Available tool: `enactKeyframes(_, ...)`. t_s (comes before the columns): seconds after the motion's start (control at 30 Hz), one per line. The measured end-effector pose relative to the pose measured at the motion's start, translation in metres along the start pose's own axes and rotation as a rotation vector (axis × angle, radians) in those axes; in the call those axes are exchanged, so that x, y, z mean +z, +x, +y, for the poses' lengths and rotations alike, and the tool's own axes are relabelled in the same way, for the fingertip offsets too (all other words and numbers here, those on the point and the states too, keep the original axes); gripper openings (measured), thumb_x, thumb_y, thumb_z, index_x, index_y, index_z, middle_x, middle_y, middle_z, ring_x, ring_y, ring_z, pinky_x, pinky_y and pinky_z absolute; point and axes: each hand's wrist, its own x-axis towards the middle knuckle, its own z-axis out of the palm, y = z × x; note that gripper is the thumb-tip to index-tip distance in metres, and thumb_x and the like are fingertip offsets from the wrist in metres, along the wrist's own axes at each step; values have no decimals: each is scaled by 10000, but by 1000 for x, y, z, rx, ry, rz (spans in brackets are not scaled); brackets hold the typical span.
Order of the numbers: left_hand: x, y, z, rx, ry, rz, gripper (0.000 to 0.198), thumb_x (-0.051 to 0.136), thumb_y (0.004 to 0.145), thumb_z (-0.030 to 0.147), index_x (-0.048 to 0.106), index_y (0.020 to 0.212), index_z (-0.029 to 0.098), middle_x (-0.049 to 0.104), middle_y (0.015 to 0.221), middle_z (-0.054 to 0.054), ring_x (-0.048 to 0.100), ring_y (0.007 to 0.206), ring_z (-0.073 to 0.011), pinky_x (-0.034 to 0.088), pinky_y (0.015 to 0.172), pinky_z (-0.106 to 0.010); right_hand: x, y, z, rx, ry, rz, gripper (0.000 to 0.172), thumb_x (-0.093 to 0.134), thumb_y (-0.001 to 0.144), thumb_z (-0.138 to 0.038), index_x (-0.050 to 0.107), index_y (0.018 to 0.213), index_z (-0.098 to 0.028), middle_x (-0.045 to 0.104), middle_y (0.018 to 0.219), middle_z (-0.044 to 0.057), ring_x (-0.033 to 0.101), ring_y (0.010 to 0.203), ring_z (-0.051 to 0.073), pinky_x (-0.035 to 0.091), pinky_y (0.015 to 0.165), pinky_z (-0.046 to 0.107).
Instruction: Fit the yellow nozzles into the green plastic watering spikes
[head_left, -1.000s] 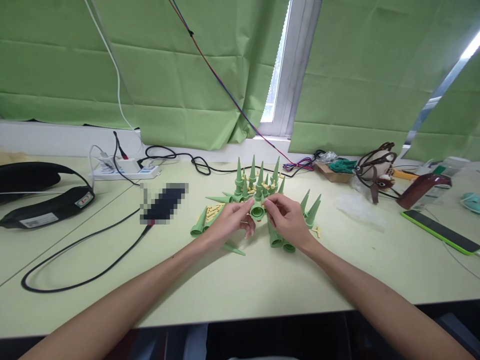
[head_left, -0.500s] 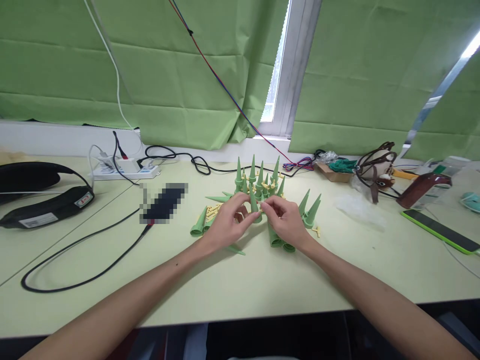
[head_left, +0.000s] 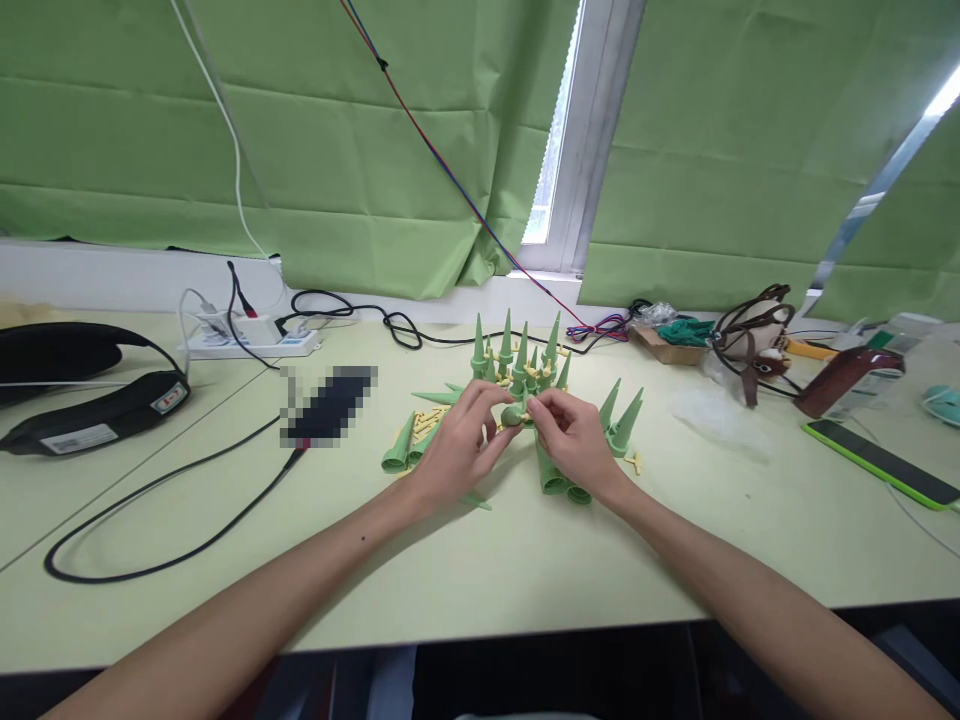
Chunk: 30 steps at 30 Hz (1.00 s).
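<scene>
My left hand (head_left: 457, 445) grips a green plastic cone spike (head_left: 512, 414) by its wide end, fingers curled round it. My right hand (head_left: 574, 440) pinches a small yellow peg (head_left: 528, 416) against the side of that cone. Both hands hover just above the pale green table (head_left: 525, 560). Behind them several green cones (head_left: 517, 365) stand upright in a cluster. More cones lie on their sides to the left (head_left: 401, 448) and under my right hand (head_left: 559, 482). Loose yellow pegs (head_left: 426, 420) are scattered among them.
A black cable (head_left: 150, 520) loops across the left of the table from a blurred dark device (head_left: 330, 405). A white power strip (head_left: 251, 340) and a black headset (head_left: 82, 400) sit at far left. A green-edged phone (head_left: 877, 462), a brown bag (head_left: 754, 340) and clutter lie at right.
The cone in my left hand has turned from open end facing me to lying sideways. My right hand has brought the yellow peg up to its side. Both hands shifted slightly away from me.
</scene>
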Motion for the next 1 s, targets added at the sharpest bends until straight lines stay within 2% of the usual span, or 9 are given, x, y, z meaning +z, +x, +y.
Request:
enactKeyframes(0.1, 0, 1, 1, -111, -40, 12, 220, 581, 900, 262, 466, 1079, 207, 531, 1039, -45, 539, 616, -64, 450, 519, -199, 0, 0, -1, 21, 36, 36, 331, 521, 937, -469, 542, 753, -194, 415, 545, -52, 375, 460, 91, 307, 437, 239)
enactKeyframes(0.23, -1, 3, 5, -252, -97, -11, 163, 552, 919, 343, 510, 945, 188, 577, 840, -7, 542, 629, -95, 448, 542, -209, -1, 0, -1, 30, 77, 80, 337, 510, 941, -490, 527, 767, -202, 413, 548, -55, 393, 454, 92, 331, 437, 236)
enactKeyframes(0.4, -4, 7, 9, -435, -280, -96, 424, 401, 970, 483, 599, 779, 161, 590, 698, -14, 533, 595, -114, 434, 525, -222, -1, -1, -1, 12, 95, 88, 311, 504, 950, -470, 530, 787, -207, 421, 565, -51, 412, 464, 95, 341, 438, 238)
enactKeyframes(0.53, -5, 8, 7, -567, -453, -183, 528, 396, 938, 586, 608, 730, 150, 595, 656, -20, 496, 481, -98, 410, 453, -225, -2, -1, -4, -7, 97, 49, 298, 507, 948, -461, 557, 807, -203, 460, 592, -38, 422, 470, 96, 352, 442, 243)
enactKeyframes(0.63, -5, 8, 5, -596, -492, -224, 523, 430, 917, 607, 603, 719, 154, 568, 591, -1, 474, 420, -88, 396, 438, -228, -2, -1, -5, -27, 93, 18, 289, 515, 943, -456, 568, 816, -201, 477, 607, -31, 420, 474, 97, 354, 445, 245)
enactKeyframes(0.77, -5, 9, 5, -597, -488, -220, 474, 479, 903, 589, 582, 717, 166, 564, 574, 12, 473, 413, -87, 394, 445, -230, -2, -1, -4, -25, 84, 7, 279, 517, 942, -455, 563, 825, -206, 460, 597, -35, 409, 476, 101, 350, 450, 247)
enactKeyframes(1.0, -8, 10, 10, -542, -433, -181, 366, 585, 863, 522, 560, 756, 172, 557, 642, 16, 512, 516, -98, 417, 473, -218, -2, 0, -2, -25, 101, 9, 265, 529, 941, -421, 543, 794, -200, 439, 576, -48, 394, 461, 88, 328, 446, 236)
